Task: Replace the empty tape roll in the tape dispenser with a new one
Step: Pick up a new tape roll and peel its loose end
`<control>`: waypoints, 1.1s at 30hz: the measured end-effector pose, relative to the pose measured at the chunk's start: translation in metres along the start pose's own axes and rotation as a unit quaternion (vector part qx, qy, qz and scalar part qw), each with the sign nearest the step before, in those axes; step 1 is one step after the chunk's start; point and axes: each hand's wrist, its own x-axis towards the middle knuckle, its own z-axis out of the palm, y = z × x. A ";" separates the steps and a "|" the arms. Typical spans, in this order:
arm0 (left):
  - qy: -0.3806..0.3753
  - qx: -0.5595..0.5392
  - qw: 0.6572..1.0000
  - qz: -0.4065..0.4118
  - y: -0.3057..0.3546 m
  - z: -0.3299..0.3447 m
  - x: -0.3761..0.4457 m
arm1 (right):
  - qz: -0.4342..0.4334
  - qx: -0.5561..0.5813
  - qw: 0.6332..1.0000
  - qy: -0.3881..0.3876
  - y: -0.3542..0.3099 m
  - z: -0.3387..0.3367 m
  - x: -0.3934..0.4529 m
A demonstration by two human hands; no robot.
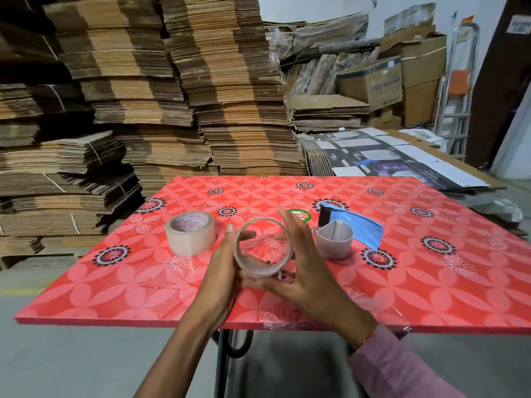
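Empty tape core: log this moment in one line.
empty core: held by left hand and right hand | new roll: on table | dispenser: untouched

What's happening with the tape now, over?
Both hands, left hand and right hand, hold the empty tape roll above the table. New tape roll waits left. Dispenser open, right. Nothing blocking.

Sitting on the table (431, 297): one full tape roll (190, 236), one blue tape dispenser (349, 229); two hands are sharing one empty roll core (263, 248).
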 end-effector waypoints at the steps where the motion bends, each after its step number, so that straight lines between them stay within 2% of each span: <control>1: -0.004 0.018 1.000 0.003 -0.001 0.001 0.000 | -0.002 0.002 1.000 0.006 0.001 0.000 -0.001; 5: -0.011 0.063 0.998 0.028 0.000 0.004 -0.002 | 0.012 0.036 0.999 0.030 -0.001 -0.004 -0.003; 9: -0.011 0.074 0.994 0.085 0.000 0.003 -0.004 | 0.057 0.050 0.995 0.061 0.000 -0.004 -0.003; 15: -0.083 0.168 0.971 0.146 0.000 0.000 -0.011 | 0.098 0.091 0.989 0.065 0.001 -0.006 -0.005; 20: -0.120 0.156 0.969 0.149 0.001 0.002 -0.015 | 0.123 0.131 0.981 0.069 -0.003 -0.009 -0.007; 25: -0.107 0.193 0.961 0.166 -0.001 0.000 -0.012 | 0.110 0.091 0.985 0.099 -0.001 -0.009 -0.007; 31: -0.101 0.232 0.950 0.183 -0.006 -0.002 -0.008 | 0.066 -0.043 0.984 0.159 0.002 -0.007 -0.006; 33: -0.100 0.214 0.955 0.179 -0.006 -0.002 -0.009 | 0.087 -0.014 0.984 0.154 0.003 -0.007 -0.007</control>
